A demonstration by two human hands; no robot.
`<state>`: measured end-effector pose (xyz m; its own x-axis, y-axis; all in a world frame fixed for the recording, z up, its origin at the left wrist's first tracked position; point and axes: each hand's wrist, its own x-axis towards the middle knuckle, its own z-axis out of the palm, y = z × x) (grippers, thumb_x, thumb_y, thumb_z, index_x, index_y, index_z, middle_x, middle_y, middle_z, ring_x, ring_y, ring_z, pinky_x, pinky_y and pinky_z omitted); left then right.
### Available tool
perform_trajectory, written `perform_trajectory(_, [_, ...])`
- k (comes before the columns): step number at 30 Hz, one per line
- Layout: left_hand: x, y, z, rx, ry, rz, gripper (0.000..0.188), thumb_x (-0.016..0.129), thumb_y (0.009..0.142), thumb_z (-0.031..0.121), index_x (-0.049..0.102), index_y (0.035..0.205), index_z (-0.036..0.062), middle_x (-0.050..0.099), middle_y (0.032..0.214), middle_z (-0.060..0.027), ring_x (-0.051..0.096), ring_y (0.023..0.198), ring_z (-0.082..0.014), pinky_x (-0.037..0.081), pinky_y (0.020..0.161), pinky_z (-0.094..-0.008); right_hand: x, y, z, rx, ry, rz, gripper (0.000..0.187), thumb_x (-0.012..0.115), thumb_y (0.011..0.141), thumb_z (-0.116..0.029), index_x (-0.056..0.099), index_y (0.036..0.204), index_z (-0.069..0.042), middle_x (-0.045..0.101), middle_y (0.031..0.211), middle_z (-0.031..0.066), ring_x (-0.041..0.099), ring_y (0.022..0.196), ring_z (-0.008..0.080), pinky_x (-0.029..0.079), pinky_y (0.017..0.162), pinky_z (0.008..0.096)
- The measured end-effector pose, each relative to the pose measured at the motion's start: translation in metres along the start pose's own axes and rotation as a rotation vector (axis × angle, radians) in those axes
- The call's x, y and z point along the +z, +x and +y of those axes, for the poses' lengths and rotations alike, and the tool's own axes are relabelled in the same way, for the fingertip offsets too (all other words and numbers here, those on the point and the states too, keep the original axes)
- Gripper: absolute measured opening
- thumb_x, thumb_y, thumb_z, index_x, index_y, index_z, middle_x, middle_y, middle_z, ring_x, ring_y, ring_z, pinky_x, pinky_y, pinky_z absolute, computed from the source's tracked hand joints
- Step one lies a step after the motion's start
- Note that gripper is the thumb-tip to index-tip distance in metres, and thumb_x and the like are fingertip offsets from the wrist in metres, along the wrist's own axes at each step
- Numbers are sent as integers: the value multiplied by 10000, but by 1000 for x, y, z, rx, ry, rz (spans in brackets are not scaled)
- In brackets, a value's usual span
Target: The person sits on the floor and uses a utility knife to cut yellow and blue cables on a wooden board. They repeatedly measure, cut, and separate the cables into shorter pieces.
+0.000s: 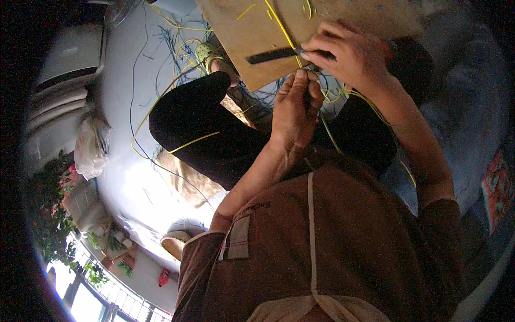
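Note:
A yellow wire (280, 22) runs down the brown wooden board (236, 37) toward me. My left hand (295, 104) is closed just off the board's near edge, thumb and fingers pinched on the lower end of that wire. Above the board, my right hand (348, 56) is closed on one end of a dark, flat, blade-like strip (271, 55). This strip extends leftward from my fingertips and meets the yellow wire near them. Whether it has a separate handle inside my fingers is hidden.
Short yellow pieces (247, 12) lie on the board. Tangled blue and yellow wires (174, 45) spread over the pale floor (120, 70) at left. A green clog (205, 53) shows beside the board. Further left are a plastic bag (91, 147) and leafy plants (51, 214).

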<state>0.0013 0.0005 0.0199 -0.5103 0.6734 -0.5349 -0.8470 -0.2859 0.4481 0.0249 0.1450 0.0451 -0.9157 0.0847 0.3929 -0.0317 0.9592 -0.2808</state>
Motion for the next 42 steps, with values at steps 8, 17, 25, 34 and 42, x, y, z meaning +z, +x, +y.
perform_trajectory(8, [-6,-25,-7,-18,-16,-75,207,420,898,211,511,796,55,457,593,-8,393,527,-103,317,491,-211,-2,25,-1,-37,68,-9,149,618,734,-231,612,754,-83,515,710,71,545,628,221,451,558,333])
perform_trajectory(17, [-13,-71,-30,-145,257,-398,254,371,912,261,486,901,35,551,712,-66,522,585,-140,416,529,-249,19,71,25,-19,57,80,175,613,711,-232,606,759,-64,558,770,109,553,746,272,446,652,367])
perform_trajectory(25, [11,-30,-9,-40,415,-114,283,391,895,269,482,1019,32,543,717,-49,510,584,-138,377,528,-235,12,66,14,71,-146,11,171,586,747,-286,616,813,-131,559,855,47,549,815,227,452,663,356])
perform_trajectory(34, [4,6,0,61,246,-20,217,385,905,252,487,868,64,508,593,-37,459,475,-122,332,440,-230,4,27,28,-167,81,-3,162,637,720,-235,634,824,-111,544,757,5,563,716,191,463,604,302])
perform_trajectory(42, [8,7,5,14,178,16,233,392,901,280,485,833,77,505,593,-25,431,470,-107,316,439,-219,3,12,19,-137,48,4,161,617,704,-292,614,780,-149,499,709,31,548,652,206,455,558,322])
